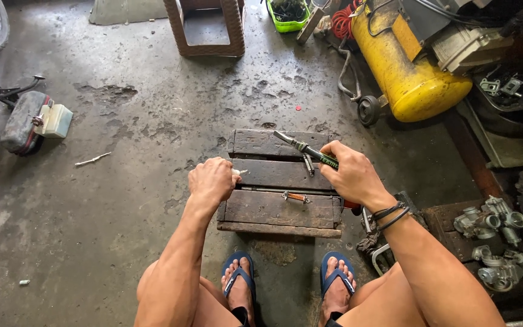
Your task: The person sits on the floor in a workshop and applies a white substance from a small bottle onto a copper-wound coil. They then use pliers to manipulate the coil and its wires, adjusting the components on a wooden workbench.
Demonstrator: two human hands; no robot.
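Both your hands hovered over the weathered, dark wooden-slat block (276, 181): your right hand (351, 175) curled fully around a slim metal-tipped tool (310, 151), your left hand (212, 180) fisted on something small and white (238, 172); open oily concrete floor (122, 133) lay leftward

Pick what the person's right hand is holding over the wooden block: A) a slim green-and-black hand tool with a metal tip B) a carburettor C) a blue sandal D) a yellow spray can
A: the right hand grips a slim green-and-black tool whose metal tip points up and left above the wooden block, while the left hand is closed on something small and white.
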